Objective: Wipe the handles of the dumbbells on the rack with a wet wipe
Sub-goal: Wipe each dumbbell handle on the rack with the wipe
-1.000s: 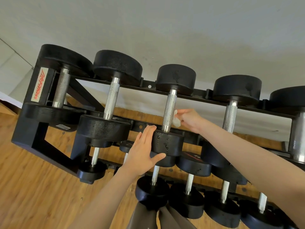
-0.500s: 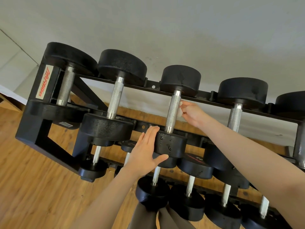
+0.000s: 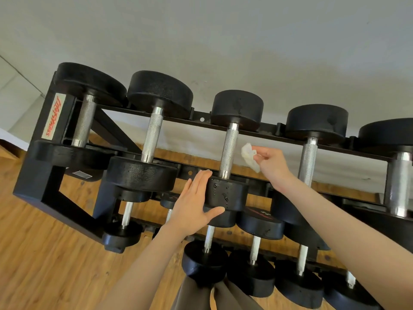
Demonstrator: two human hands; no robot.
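Note:
A black three-tier rack (image 3: 38, 171) holds several black dumbbells with knurled silver handles. The third dumbbell on the top tier has its handle (image 3: 230, 149) bare, and its near head (image 3: 226, 194) shows wet drops. My left hand (image 3: 194, 209) rests flat against that near head, fingers straight, thumb under it. My right hand (image 3: 271, 163) pinches a crumpled white wet wipe (image 3: 250, 156) just right of the handle, apart from it. The fourth dumbbell's handle (image 3: 309, 161) stands right of my right hand.
Two larger dumbbells (image 3: 154, 133) lie to the left on the top tier, another at the far right edge. Smaller dumbbells (image 3: 252, 260) fill the lower tiers. A grey wall is behind the rack, wooden floor (image 3: 44, 253) below. My legs show at the bottom.
My right hand with the wipe slid up the third handle, then came off it to the right. My left hand stayed on the dumbbell's near head.

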